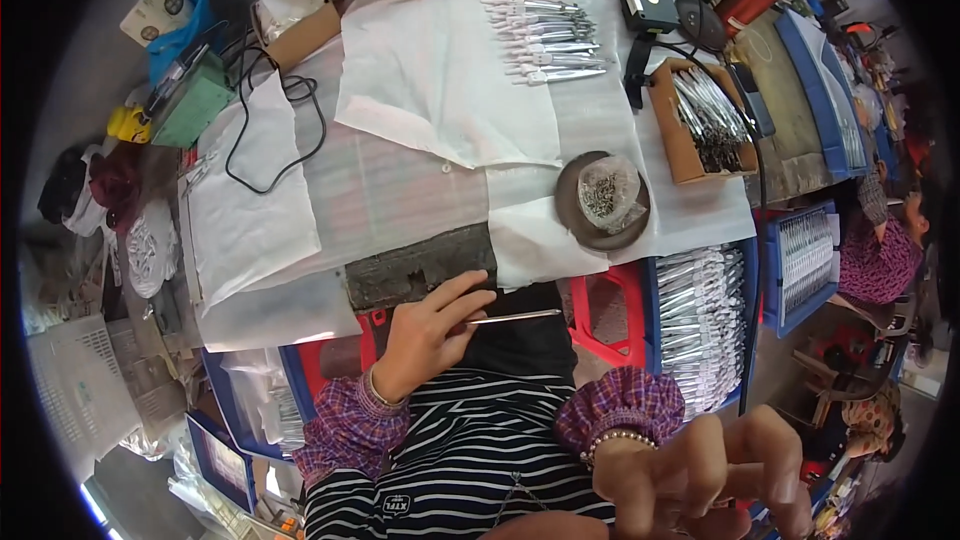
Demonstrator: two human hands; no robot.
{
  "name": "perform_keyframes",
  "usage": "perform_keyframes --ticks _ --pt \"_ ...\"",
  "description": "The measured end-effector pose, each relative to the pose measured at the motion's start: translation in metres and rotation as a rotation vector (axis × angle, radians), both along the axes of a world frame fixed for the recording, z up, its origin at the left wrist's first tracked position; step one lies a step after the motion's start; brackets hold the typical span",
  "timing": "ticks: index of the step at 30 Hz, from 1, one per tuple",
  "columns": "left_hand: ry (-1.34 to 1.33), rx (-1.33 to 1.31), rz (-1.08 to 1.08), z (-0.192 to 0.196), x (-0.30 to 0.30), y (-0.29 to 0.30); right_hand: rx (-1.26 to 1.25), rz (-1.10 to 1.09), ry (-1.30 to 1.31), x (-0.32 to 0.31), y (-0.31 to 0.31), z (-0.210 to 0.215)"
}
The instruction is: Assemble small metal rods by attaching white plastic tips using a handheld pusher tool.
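My left hand [422, 338] is closed around one end of a slim silver metal piece [515, 317]. The piece sticks out to the right over my lap, just below the table's front edge. At the lower right, my right hand [705, 475] is raised close to the camera with its fingers bent inward. What those fingers hold, if anything, is hidden. A dark worn block [420, 265] at the table edge lies just beyond my left hand. To its right stands a round brown dish [573, 202] with a clear bag of small metal parts [608, 192] in it.
Several silver pieces [550, 40] lie in a row on white sheeting. A cardboard box [690, 170] holds more metal pieces. A blue tray [652, 340] of silver pieces and a red stool [610, 325] are at the right. A black cable [240, 135] loops at left. Another person [880, 260] sits far right.
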State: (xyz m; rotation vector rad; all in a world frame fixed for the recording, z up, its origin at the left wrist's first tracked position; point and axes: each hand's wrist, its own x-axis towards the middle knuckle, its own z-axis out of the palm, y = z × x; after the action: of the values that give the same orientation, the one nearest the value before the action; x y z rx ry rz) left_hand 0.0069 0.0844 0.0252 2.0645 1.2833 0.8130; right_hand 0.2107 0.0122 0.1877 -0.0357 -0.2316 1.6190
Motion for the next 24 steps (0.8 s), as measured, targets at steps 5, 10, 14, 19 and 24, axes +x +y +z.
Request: perform_keyframes --ticks 5,10,14,19,24 --pt "-0.015 -0.003 -0.009 -0.002 -0.007 -0.002 0.114 -0.157 -0.15 -0.008 0.013 -0.008" --pt "-0.024 -0.014 -0.026 -0.002 -0.005 -0.001 0.632 -0.184 0.015 0.002 0.038 -0.027" --pt "-0.009 -0.04 -0.034 -0.003 -0.003 0.001 0.729 -0.168 -0.008 0.013 0.026 -0.042" --pt "-0.022 -0.082 -0.046 0.002 0.0 0.005 0.661 -0.233 -0.121 0.007 0.017 -0.047" --pt "-0.192 -0.158 -0.098 0.015 0.003 0.02 0.791 -0.558 -0.271 -0.013 0.038 -0.049"
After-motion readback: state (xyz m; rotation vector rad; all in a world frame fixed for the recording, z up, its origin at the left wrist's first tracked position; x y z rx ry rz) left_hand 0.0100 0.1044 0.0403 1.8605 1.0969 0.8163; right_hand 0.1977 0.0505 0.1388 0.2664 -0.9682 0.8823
